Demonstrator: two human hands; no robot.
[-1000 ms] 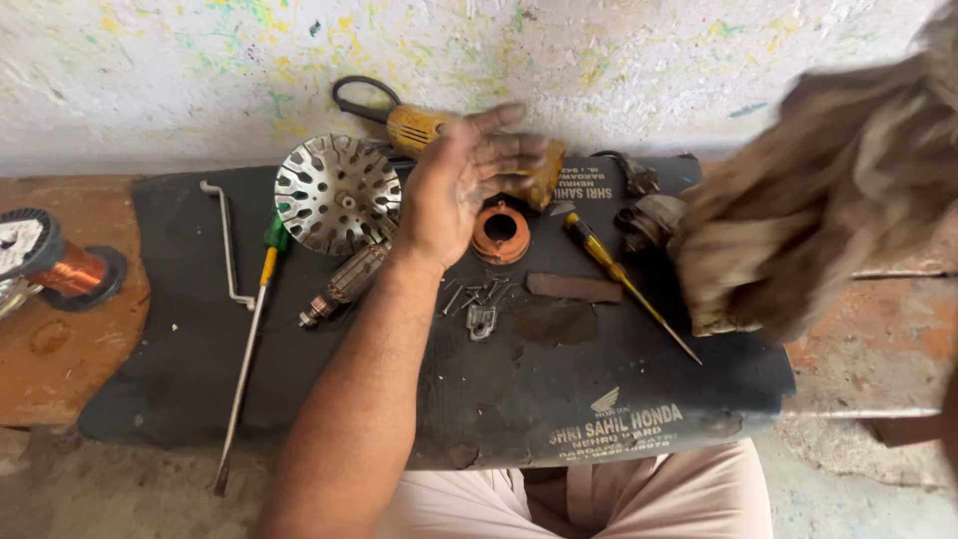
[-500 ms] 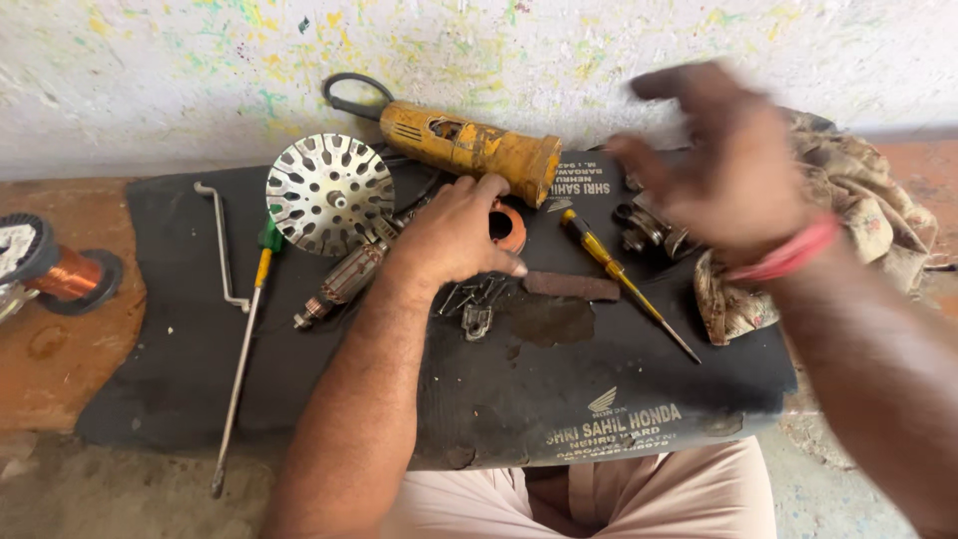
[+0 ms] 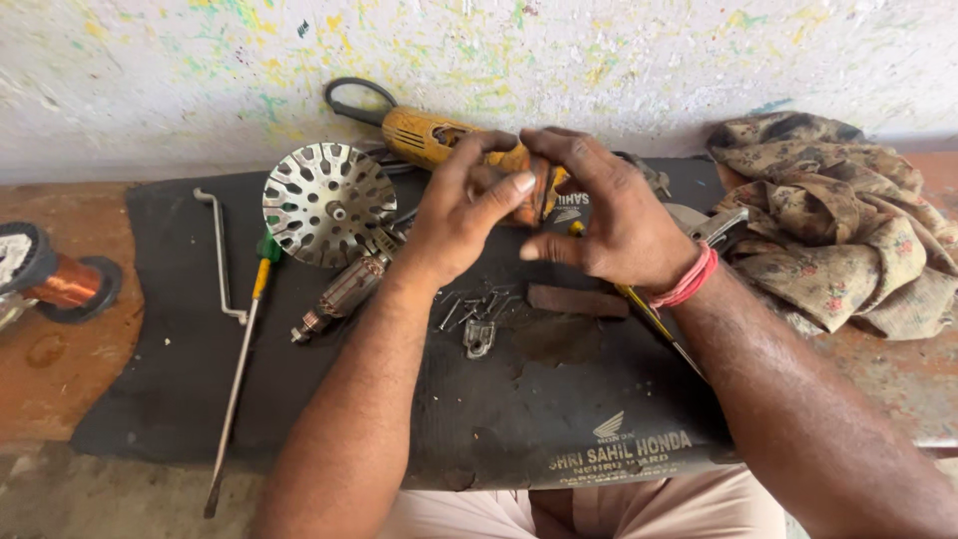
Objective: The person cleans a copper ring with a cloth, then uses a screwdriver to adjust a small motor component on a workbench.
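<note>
**Both hands close on a small round part above the mat**

Far left, at nine o'clock, a copper wire spool (image 3: 62,282) sits on the reddish surface (image 3: 60,369). Moving right, a bent metal rod (image 3: 222,258) and a long screwdriver (image 3: 239,369) with a green and yellow handle lie on the black mat (image 3: 519,419), the screwdriver's long axis running from about one o'clock down to seven. Beside them a perforated metal disc (image 3: 328,204) rests at the mat's upper left, and a motor armature (image 3: 339,294) lies just below it, tilted toward seven o'clock.

The left hand (image 3: 459,215) comes in from six o'clock, its fingers (image 3: 499,190) curled and pinching a small orange-brown round part (image 3: 534,190). The part is raised off the mat, in front of the yellow angle grinder (image 3: 424,135), whose body runs from ten o'clock toward four. Loose screws (image 3: 474,304) lie directly below the hands.

The right hand (image 3: 609,215), a red band on its wrist, meets the part from three o'clock; its fingers wrap the other side, so the part sits between both hands, equally near each. How it is oriented I cannot tell. A flat brown bar (image 3: 577,299) lies just under this hand, and a crumpled patterned cloth (image 3: 838,220) rests at far right.
</note>
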